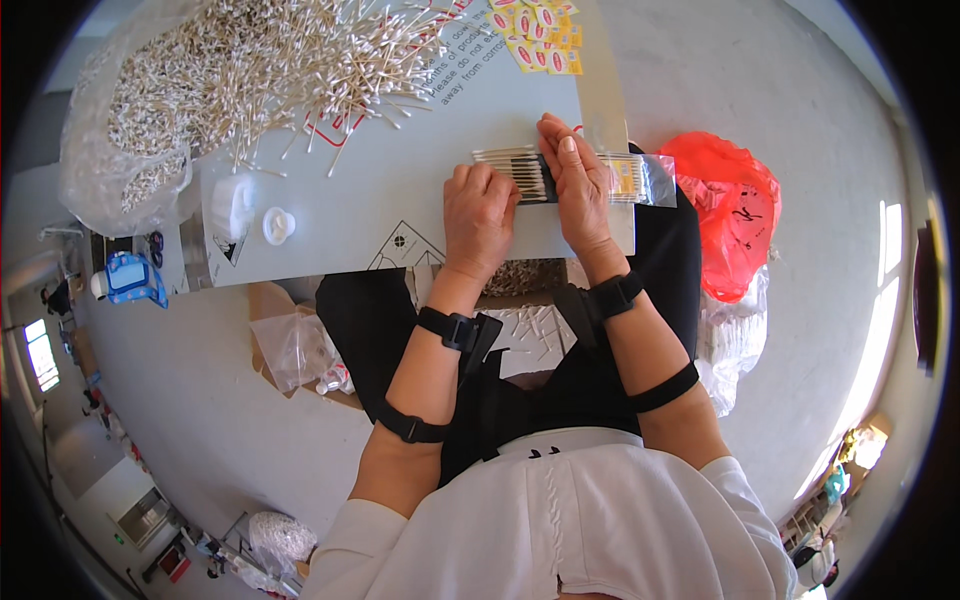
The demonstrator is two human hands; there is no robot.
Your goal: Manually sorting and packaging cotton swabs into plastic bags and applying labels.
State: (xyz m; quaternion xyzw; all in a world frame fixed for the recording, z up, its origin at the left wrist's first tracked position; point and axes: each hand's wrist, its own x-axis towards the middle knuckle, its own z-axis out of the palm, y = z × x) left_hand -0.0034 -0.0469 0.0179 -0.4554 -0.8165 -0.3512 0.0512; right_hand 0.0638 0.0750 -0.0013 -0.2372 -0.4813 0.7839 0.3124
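Note:
A row of cotton swabs [523, 172] lies on a dark strip near the table's right front edge, between my hands. My left hand [478, 215] is closed beside the row's left side, fingers curled down; what they hold, if anything, is hidden. My right hand [582, 195] stands on edge at the row's right, its fingers stretched out and the thumb lying near them. Just right of it, a clear plastic bag [655, 180] with a yellow label and swabs inside reaches over the table edge. Part of the bag is hidden behind my right hand.
A big heap of loose swabs [300, 60] spills from a clear bag at the far left. Yellow labels [545, 35] lie at the back. A small white dish [279, 226] stands left. A red plastic bag [730, 205] hangs right of the table. A box of swabs [525, 277] is below.

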